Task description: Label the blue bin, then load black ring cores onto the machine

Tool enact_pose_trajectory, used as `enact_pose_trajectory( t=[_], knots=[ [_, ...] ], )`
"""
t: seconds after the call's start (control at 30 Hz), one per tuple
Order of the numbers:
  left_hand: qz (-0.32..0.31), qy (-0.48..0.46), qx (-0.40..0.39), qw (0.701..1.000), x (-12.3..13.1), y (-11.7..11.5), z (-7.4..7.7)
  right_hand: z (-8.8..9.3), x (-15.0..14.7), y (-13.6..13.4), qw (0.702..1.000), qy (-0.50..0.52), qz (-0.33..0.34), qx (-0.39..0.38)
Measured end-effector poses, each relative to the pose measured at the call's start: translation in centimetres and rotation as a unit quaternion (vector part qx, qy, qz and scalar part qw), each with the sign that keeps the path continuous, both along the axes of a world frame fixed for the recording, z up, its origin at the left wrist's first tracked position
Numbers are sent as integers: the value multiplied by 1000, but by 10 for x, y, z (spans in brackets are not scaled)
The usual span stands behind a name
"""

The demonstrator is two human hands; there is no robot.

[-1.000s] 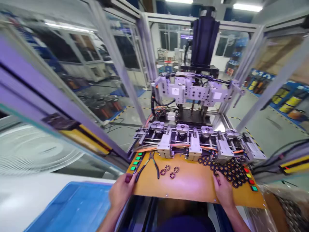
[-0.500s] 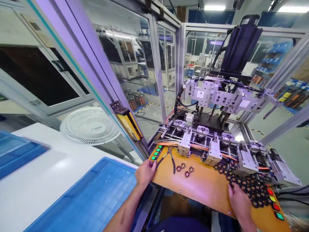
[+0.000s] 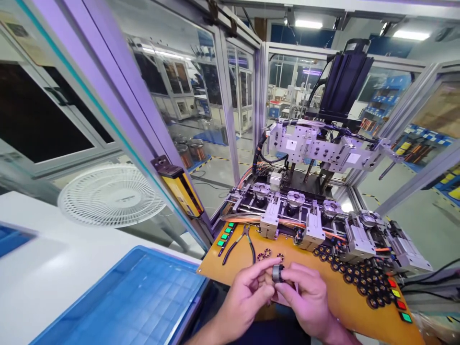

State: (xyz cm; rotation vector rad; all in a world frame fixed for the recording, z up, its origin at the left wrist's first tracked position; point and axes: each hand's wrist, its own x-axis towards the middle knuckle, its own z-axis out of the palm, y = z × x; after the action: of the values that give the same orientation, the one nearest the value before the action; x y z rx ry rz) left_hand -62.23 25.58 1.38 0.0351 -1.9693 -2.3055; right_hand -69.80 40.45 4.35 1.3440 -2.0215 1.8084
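Both hands have come off the edges of the orange desk (image 3: 323, 287) and met in front of it. Half a second ago the left was by the green buttons (image 3: 225, 235) and the right rested on the heap of black rings (image 3: 362, 278); now they pinch one small ring-shaped part (image 3: 277, 273) between them, just near of the desk's front edge. My read: a part has been picked from the heap and is being turned over or inspected in hand.

- Left hand (image 3: 247, 297): thumb and forefinger closed on the part's left side.
- Right hand (image 3: 305, 299): fingertips grasping its right side, the rest of the hand curled under.
- Part: short grey-black cylinder or ring, dull metallic sheen, dark bore. Finer detail too small to tell.

On the desk:
- Three loose toothed rings (image 3: 268, 254), coppery-dark, near its middle, just beyond the hands.
- Black-handled pliers (image 3: 239, 242) at its left end, beside the green buttons.
- Heap of black rings along its right side, glossy, round.
- Behind it, a row of machined aluminium fixtures (image 3: 312, 225) with round chucks and orange cabling.

Left of the desk: blue plastic tray (image 3: 125, 297), gridded floor.
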Motion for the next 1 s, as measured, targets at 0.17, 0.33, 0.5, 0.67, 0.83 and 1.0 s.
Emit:
enact_pose_trajectory(
  t=[0.17, 0.33, 0.5, 0.67, 0.83, 1.0],
  knots=[
    [81, 21, -2, 996, 1, -9, -1, -8, -4, -6, 992, -108, 64, 11],
    [175, 146, -194, 954, 3, -18, 0, -20, -8, -8, 945, -303, 124, 25],
    [194, 214, -270, 919, -2, -21, 5, -24, -13, -17, 916, -372, 142, 47],
    [219, 225, -330, 891, -3, -28, -21, -17, -31, -18, 909, -367, 162, 115],
    [331, 201, -401, 830, -9, -47, -95, 28, -107, -36, 969, -71, 98, 216],
    [364, 186, -421, 810, -25, -58, -148, 36, -206, -103, 965, 75, 16, 252]
  ],
)
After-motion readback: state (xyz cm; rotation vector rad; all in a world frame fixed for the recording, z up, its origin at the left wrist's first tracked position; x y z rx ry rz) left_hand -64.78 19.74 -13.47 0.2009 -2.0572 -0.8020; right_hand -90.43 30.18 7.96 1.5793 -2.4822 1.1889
